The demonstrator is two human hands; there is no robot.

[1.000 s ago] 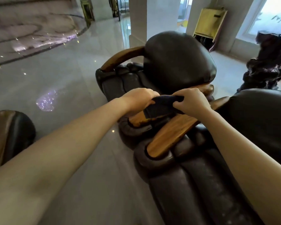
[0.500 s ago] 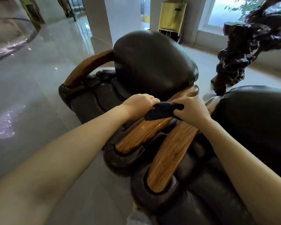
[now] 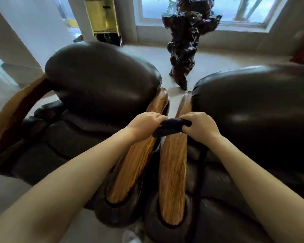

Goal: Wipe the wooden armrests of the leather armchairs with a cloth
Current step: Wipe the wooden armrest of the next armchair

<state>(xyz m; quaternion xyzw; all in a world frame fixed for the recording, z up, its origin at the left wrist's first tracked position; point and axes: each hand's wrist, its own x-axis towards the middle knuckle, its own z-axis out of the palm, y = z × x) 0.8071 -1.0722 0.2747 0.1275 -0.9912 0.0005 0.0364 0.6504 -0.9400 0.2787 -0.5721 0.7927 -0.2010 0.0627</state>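
Note:
Two dark leather armchairs stand side by side, the left armchair (image 3: 102, 81) and the right armchair (image 3: 256, 109). Their wooden armrests run next to each other below me: the left chair's armrest (image 3: 135, 165) and the right chair's armrest (image 3: 173, 174). A dark cloth (image 3: 168, 128) is bunched between both hands, across the two armrests near their far ends. My left hand (image 3: 145, 122) grips its left end and my right hand (image 3: 199, 125) grips its right end. The left chair's far armrest (image 3: 16, 109) curves at the left edge.
A dark gnarled root sculpture (image 3: 186, 41) stands on the pale floor behind the chairs, before a window. A gold-coloured box (image 3: 102, 16) leans by a white pillar (image 3: 28, 32) at the back left. Glossy floor (image 3: 5, 192) lies to the left of the chairs.
My view has swung right and come over the two armrests, which now point straight away from me. Both hands keep hold of the cloth and have shifted a little further along the armrests.

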